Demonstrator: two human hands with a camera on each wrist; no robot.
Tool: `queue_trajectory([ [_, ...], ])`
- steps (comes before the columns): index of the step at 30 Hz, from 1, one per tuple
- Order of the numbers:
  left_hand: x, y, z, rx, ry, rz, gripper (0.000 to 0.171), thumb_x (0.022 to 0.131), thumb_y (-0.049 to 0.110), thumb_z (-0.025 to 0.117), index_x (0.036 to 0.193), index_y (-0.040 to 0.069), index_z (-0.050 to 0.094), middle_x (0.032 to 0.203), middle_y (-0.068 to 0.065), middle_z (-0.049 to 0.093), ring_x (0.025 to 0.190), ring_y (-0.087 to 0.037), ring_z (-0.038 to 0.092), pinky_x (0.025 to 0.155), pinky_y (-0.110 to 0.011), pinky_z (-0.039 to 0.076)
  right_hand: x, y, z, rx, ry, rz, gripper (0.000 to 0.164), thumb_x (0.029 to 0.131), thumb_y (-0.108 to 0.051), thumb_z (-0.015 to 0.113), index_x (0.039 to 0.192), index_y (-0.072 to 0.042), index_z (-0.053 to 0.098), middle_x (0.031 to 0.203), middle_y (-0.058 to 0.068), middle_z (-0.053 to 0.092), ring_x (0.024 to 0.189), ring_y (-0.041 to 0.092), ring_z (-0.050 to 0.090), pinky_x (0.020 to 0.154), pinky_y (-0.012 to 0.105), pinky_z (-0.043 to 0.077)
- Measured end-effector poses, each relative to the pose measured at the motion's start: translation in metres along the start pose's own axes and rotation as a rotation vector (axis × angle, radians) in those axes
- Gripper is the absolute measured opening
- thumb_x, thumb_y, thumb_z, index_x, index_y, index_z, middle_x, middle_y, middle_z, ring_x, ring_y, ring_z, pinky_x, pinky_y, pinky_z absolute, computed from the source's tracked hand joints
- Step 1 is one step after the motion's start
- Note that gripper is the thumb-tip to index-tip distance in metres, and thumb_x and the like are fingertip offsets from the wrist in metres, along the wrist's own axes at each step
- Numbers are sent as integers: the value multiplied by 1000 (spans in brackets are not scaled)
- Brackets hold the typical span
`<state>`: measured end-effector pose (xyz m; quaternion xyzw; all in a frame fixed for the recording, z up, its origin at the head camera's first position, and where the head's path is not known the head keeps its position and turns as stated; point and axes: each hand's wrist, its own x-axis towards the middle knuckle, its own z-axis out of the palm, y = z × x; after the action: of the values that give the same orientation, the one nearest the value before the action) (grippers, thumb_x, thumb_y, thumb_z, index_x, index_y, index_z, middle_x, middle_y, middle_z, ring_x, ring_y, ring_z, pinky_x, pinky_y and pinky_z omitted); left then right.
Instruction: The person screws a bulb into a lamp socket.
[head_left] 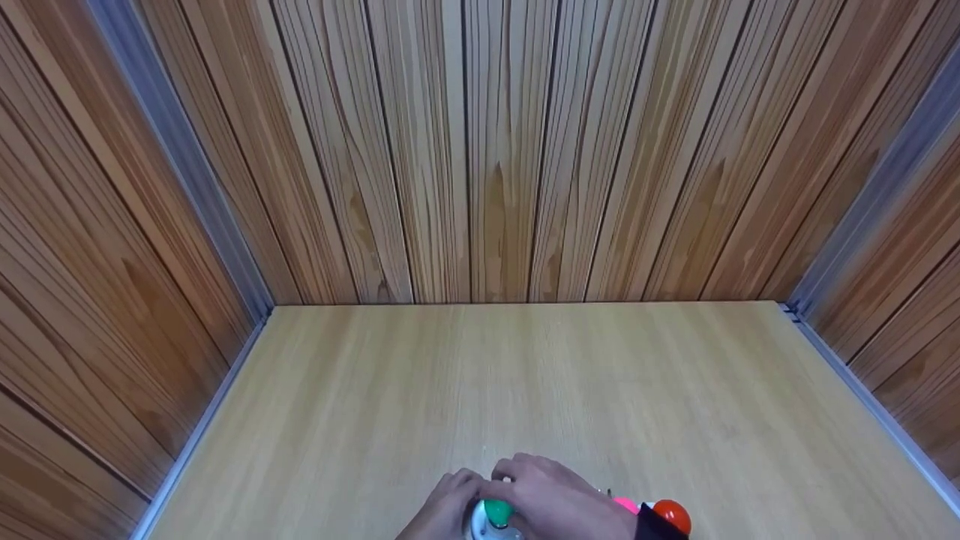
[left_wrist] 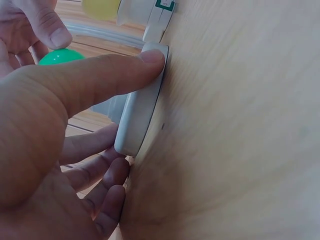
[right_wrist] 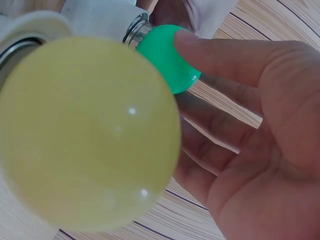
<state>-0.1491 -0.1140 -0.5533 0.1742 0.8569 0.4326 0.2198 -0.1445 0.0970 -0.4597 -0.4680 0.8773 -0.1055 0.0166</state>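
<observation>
A green light bulb (right_wrist: pixel 167 59) has its metal screw threads partly showing where it meets a white lamp socket. My right hand (head_left: pixel 559 499) pinches this bulb, thumb on its near side and fingers behind it. The socket's round white base (left_wrist: pixel 139 107) lies flat against the table, and my left hand (head_left: pixel 444 504) grips it by the rim with thumb and fingers on opposite sides. Close to my right hand is a large yellow bulb (right_wrist: pixel 90 135) in another socket. The green bulb's far side is hidden by my fingers.
Beside my right wrist are a red bulb (head_left: pixel 673 515) and a pink one (head_left: pixel 626 505), partly covered by the arm and dark sleeve. Wood-panelled walls (head_left: pixel 495 150) with grey metal edging enclose the light wooden tabletop (head_left: pixel 525 375) at the back and sides.
</observation>
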Motion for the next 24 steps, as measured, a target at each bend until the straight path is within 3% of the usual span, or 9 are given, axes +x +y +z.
queue_trajectory([
  [8,1,1,0,0,-22,-25,64,69,44,87,124,32,57,121,14,51,112,-7,43,102,-31,47,3,-5,0,-42,-53,87,39,88,-28,75,126,-25,65,105,-4,66,86,4,54,77,19,51],
  [11,-1,-1,1,12,8,46,63,71,44,86,125,30,57,120,15,50,110,-3,42,99,-27,46,3,-5,1,-58,-56,93,39,88,-29,74,126,-25,65,105,-3,65,86,5,54,77,20,51],
  [15,-2,-2,2,1,18,74,65,71,44,85,128,29,57,120,17,49,110,-1,41,99,-26,46,4,-5,1,-75,-54,87,38,88,-31,73,125,-22,65,102,-3,65,82,5,51,74,19,49],
  [18,-1,0,2,-49,-15,-11,67,69,43,87,127,32,56,119,17,48,112,-5,42,102,-32,45,6,-5,1,-67,-86,102,38,89,-34,72,124,-20,66,100,-2,66,80,5,50,73,18,49],
  [24,-1,1,2,-61,-12,-27,67,68,43,88,126,33,57,119,17,48,114,-6,43,105,-34,44,9,-5,0,-84,-107,118,34,89,-35,70,118,-17,68,92,-4,63,76,4,45,68,16,43],
])
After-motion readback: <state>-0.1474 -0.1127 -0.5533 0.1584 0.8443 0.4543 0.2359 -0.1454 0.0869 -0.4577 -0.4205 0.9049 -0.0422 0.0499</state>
